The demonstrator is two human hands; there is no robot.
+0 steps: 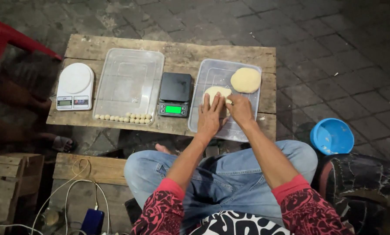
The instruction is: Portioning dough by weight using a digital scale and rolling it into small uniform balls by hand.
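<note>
Pressing dough lump (216,92) in clear tray (212,72), both hands' grip flat, left hand (210,117), right hand (240,109)

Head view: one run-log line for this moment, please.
hands: left and right pressing dough piece | place: clear tray | nearby: round dough, black scale

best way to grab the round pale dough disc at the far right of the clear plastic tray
Probably take the round pale dough disc by its outer edge, coming from the right: it lies flat in the clear plastic tray, and both hands crowd the near side.
</note>
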